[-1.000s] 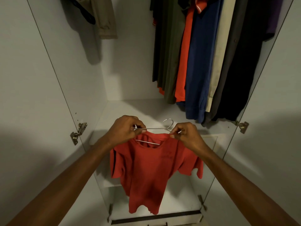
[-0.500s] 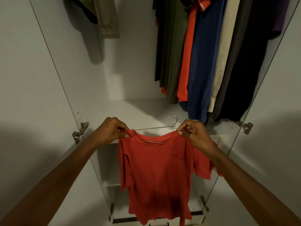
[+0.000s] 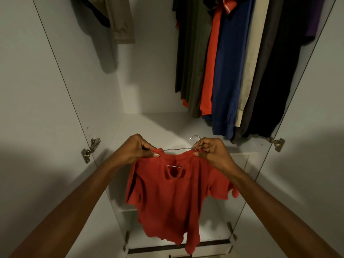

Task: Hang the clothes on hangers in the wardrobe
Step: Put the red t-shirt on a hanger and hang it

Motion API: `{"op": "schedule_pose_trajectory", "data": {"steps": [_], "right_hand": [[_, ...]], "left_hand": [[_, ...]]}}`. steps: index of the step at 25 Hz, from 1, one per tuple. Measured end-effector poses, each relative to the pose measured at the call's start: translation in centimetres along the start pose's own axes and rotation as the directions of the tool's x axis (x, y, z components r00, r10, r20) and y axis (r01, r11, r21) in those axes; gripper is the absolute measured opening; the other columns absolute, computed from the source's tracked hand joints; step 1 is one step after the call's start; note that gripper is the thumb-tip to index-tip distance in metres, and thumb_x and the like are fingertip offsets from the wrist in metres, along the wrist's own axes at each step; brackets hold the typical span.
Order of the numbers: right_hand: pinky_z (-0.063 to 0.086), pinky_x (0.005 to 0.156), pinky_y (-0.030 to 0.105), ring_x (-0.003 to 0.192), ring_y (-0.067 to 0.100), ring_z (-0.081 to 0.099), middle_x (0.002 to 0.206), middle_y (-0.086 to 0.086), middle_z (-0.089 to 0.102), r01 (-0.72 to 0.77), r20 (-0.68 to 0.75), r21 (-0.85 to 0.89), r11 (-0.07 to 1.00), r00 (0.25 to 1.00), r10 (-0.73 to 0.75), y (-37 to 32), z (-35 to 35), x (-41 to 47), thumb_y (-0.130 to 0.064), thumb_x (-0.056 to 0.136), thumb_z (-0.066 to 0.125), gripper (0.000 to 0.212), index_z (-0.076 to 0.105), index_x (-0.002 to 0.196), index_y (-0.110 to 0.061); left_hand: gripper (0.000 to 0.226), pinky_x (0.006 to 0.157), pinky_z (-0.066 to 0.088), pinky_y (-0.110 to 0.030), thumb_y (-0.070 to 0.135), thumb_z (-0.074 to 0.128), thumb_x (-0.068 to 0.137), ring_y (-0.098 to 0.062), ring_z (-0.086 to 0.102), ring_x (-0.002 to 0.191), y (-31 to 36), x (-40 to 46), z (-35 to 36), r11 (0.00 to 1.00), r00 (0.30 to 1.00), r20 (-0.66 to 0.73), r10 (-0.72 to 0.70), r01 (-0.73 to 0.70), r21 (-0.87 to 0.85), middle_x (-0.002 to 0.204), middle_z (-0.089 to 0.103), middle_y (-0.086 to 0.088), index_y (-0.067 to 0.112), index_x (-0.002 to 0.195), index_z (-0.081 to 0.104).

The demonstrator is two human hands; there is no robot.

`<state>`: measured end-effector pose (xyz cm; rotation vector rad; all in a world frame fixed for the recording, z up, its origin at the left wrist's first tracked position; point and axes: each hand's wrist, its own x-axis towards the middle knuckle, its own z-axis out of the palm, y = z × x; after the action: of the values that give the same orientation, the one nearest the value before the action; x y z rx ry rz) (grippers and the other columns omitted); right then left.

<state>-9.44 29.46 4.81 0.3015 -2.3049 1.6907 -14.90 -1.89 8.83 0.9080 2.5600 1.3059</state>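
Both hands, left hand (image 3: 135,148) and right hand (image 3: 212,152), pinch the red shirt's (image 3: 173,198) shoulders over the hanger (image 3: 176,149); seat each shoulder evenly before lifting.

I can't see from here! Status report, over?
Left hand and right hand pinch red T-shirt on wire hanger. Not hung yet. Nothing blocking wardrobe.
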Motion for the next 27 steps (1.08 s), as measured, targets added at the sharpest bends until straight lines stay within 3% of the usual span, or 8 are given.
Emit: {"op": "schedule_pose_trajectory", "data": {"steps": [5, 9, 12, 15, 17, 20, 23, 27], "right_hand": [[0.061, 0.079, 0.031, 0.081, 0.017, 0.076, 0.088, 0.004, 0.079, -0.015, 0.015, -0.057, 0.998, 1.000, 0.016, 0.4, -2.6, -0.1, 0.006, 0.072, 0.087, 0.027, 0.079, 0.089, -0.014], [0.063, 0.081, 0.032, 0.086, 0.027, 0.077, 0.094, 0.013, 0.079, 0.005, -0.038, 0.100, 0.995, 0.999, -0.001, 0.2, -5.0, -1.5, 0.003, 0.065, 0.087, 0.033, 0.078, 0.097, 0.000], [0.064, 0.079, 0.035, 0.086, 0.026, 0.076, 0.101, 0.014, 0.078, -0.024, 0.042, 0.082, 0.996, 0.999, 0.021, 0.0, -5.1, -1.3, 0.011, 0.063, 0.087, 0.043, 0.075, 0.103, 0.005], [0.062, 0.080, 0.034, 0.091, 0.028, 0.075, 0.109, 0.014, 0.077, -0.103, 0.017, -0.007, 0.995, 0.995, 0.103, 0.1, -5.3, -0.7, 0.015, 0.067, 0.085, 0.028, 0.076, 0.093, 0.010], [0.059, 0.086, 0.037, 0.093, 0.029, 0.075, 0.101, 0.013, 0.078, -0.111, -0.035, -0.080, 0.991, 0.993, 0.109, 0.5, -5.5, -0.3, 0.004, 0.074, 0.085, 0.015, 0.079, 0.088, 0.004], [0.054, 0.080, 0.042, 0.077, 0.032, 0.072, 0.084, 0.018, 0.077, -0.055, -0.039, -0.089, 0.995, 0.998, 0.052, 0.6, -5.4, -0.2, -0.006, 0.082, 0.083, 0.006, 0.080, 0.088, -0.006], [0.058, 0.082, 0.040, 0.079, 0.032, 0.075, 0.085, 0.011, 0.079, 0.041, -0.082, -0.123, 0.992, 0.995, -0.051, -0.6, -5.5, 0.3, -0.010, 0.084, 0.082, 0.010, 0.082, 0.094, -0.010], [0.061, 0.084, 0.029, 0.085, 0.013, 0.077, 0.089, -0.005, 0.080, 0.075, -0.031, -0.209, 0.975, 0.996, -0.083, -3.9, -6.4, 1.7, -0.009, 0.083, 0.083, 0.015, 0.082, 0.095, -0.018]], "left_hand": [[0.019, 0.092, 0.059, -0.029, 0.013, 0.081, 0.083, -0.016, 0.076, 0.095, -0.9, -0.5, -1.2, 0.995, 0.989, -0.137, 0.055, -0.066, -0.077, 0.101, 0.079, 0.002, 0.011, 0.102, 0.081], [0.020, 0.089, 0.058, -0.024, 0.006, 0.078, 0.084, -0.021, 0.076, 0.097, -1.6, -1.1, -1.6, 0.978, 0.983, -0.171, 0.065, -0.096, -0.184, 0.101, 0.079, -0.005, 0.004, 0.103, 0.079], [0.020, 0.089, 0.058, -0.026, 0.003, 0.078, 0.083, -0.025, 0.075, 0.097, -2.3, -0.9, -0.8, 0.959, 0.984, -0.169, 0.058, -0.102, -0.265, 0.101, 0.079, -0.010, 0.004, 0.102, 0.080], [0.018, 0.089, 0.058, -0.030, 0.004, 0.079, 0.082, -0.027, 0.075, 0.096, -3.0, -0.8, -0.6, 0.954, 0.978, -0.199, 0.058, -0.113, -0.276, 0.099, 0.079, -0.010, 0.008, 0.099, 0.081], [0.019, 0.091, 0.057, -0.036, 0.006, 0.079, 0.081, -0.028, 0.075, 0.096, -3.4, -0.8, -0.7, 0.959, 0.976, -0.213, 0.048, -0.104, -0.263, 0.099, 0.079, -0.010, 0.006, 0.101, 0.081], [0.024, 0.094, 0.057, -0.039, 0.015, 0.082, 0.077, -0.024, 0.076, 0.098, -3.2, -1.0, -1.4, 0.963, 0.966, -0.260, 0.006, -0.076, -0.260, 0.100, 0.079, -0.007, 0.008, 0.101, 0.081], [0.022, 0.089, 0.060, -0.030, 0.026, 0.082, 0.078, -0.012, 0.075, 0.093, -2.9, -0.9, -2.8, 0.996, 0.973, -0.226, 0.053, -0.066, -0.052, 0.095, 0.080, 0.005, 0.017, 0.098, 0.083], [0.016, 0.091, 0.059, -0.037, 0.034, 0.075, 0.088, -0.004, 0.073, 0.090, -2.8, 0.2, -5.3, 0.970, 0.999, 0.015, 0.029, -0.032, 0.241, 0.094, 0.078, 0.013, 0.025, 0.100, 0.081]]}}
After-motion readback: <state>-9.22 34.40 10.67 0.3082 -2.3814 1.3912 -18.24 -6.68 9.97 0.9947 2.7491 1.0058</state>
